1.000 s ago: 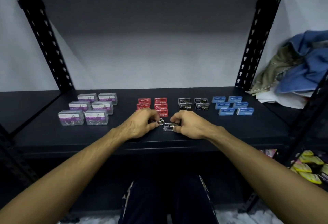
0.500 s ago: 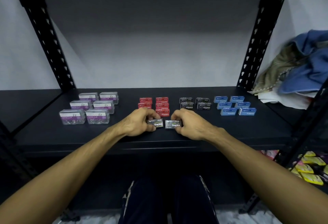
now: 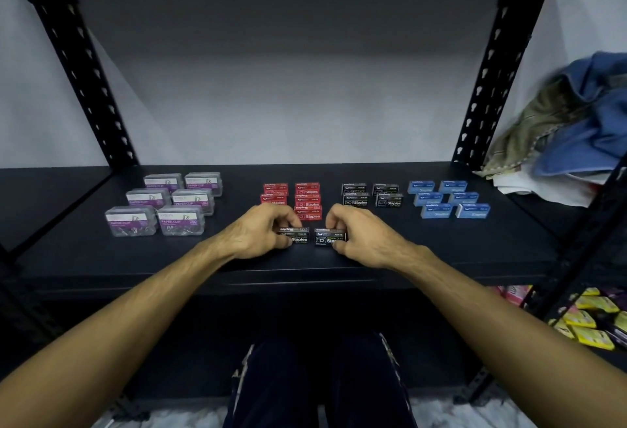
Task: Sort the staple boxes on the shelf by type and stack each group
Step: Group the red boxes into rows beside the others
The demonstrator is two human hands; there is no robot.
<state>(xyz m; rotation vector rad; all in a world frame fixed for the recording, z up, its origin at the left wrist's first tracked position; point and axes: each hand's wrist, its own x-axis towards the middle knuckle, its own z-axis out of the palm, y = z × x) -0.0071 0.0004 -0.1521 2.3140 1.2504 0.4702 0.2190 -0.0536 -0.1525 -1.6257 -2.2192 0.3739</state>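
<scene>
Head view shows the left hand (image 3: 263,231) and right hand (image 3: 359,236) each with fingers curled round a small black staple box (image 3: 298,236), (image 3: 329,237), the two side by side at the shelf (image 3: 441,251) front, just before the red boxes (image 3: 307,203). Such boxes look like stiff printed card, likely dense for their size and smooth-faced, so pinching the long sides seems safest. Black (image 3: 371,195) and blue (image 3: 448,202) groups sit farther back.

Red boxes (image 3: 307,202) partly behind hands (image 3: 261,232)
</scene>
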